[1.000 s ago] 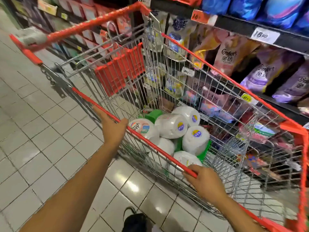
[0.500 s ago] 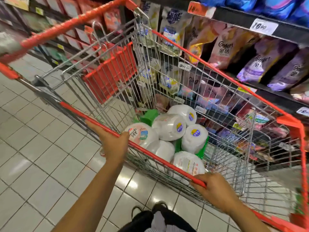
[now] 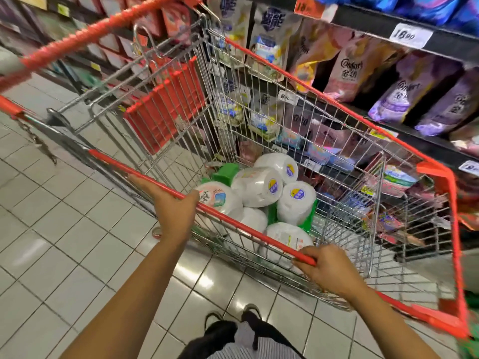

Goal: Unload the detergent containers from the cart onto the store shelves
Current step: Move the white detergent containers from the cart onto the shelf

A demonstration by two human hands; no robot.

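Smeared by motion at upper left: cart handle (image 3: 103, 29) and far shelves (image 3: 39, 16). Half-hidden behind the red rim (image 3: 233, 220): lowest detergent containers (image 3: 287, 237), labels unreadable. Cut by the right edge: purple pouches (image 3: 451, 104), price tag (image 3: 470, 168).

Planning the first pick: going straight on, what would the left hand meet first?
Probably the white round pink-labelled plastic detergent container, just beyond the red cart rim that the left hand grips.

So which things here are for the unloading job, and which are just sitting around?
For the job: white detergent containers, cart, store shelves, left hand and right hand gripping the cart's rim.
Just around: purple Comfort pouches, price tag, red seat flap, chain.
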